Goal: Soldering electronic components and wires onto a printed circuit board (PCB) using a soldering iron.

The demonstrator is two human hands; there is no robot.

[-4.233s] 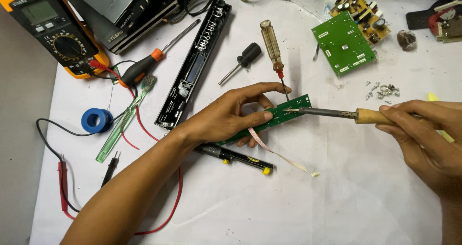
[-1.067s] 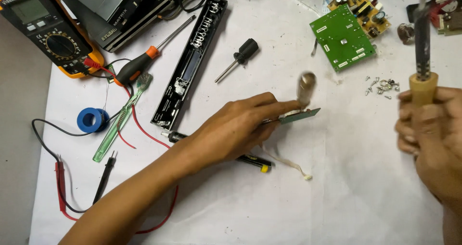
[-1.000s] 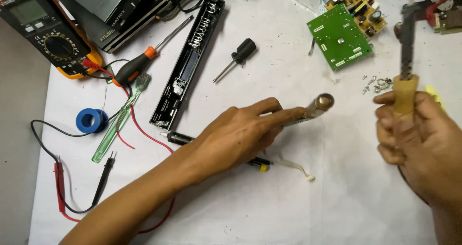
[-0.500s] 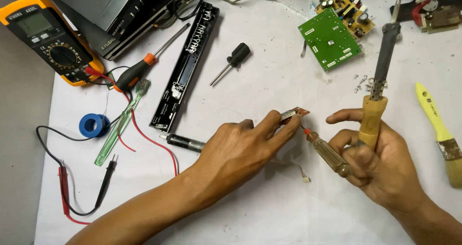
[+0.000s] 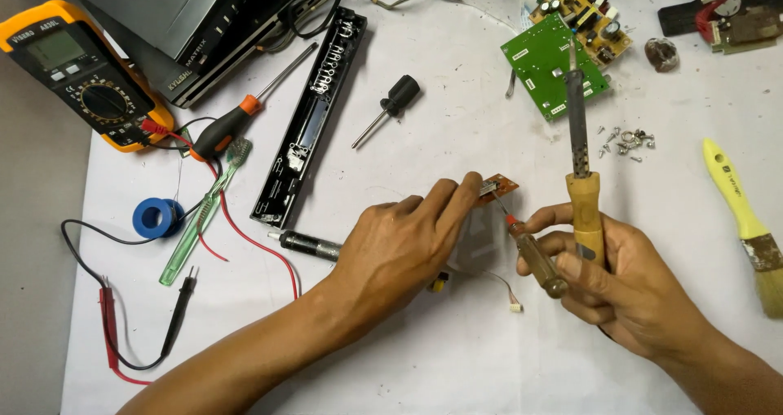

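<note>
A: Start at the left edge. What lies there?

B: An orange-cased multimeter (image 5: 86,85) at the top left, its red and black probe leads (image 5: 147,333) trailing down over the white table cover (image 5: 408,374). Near them sit a blue roll of tape (image 5: 159,217), a green toothbrush (image 5: 204,211) and an orange-and-black screwdriver (image 5: 245,113).

A: And toward the middle?

B: A long black panel (image 5: 310,125) lies at a slant, with a small black-handled screwdriver (image 5: 391,107) just beside it.

A: The left hand?

B: The left hand (image 5: 408,248) rests on the cover, fingers pinched closed on a small brown circuit board (image 5: 499,188), holding it tilted just above the surface at centre.

A: The right hand?

B: The right hand (image 5: 620,276) is closed on two tools at once: a wooden-handled soldering iron (image 5: 581,162), upright with its tip up, and a brown-handled screwdriver (image 5: 530,248) whose tip touches the small board.

A: Beyond it?

B: A green circuit board (image 5: 542,77) at top, loose screws (image 5: 624,138) near it, and a yellow-handled brush (image 5: 746,219) at the far right.
</note>
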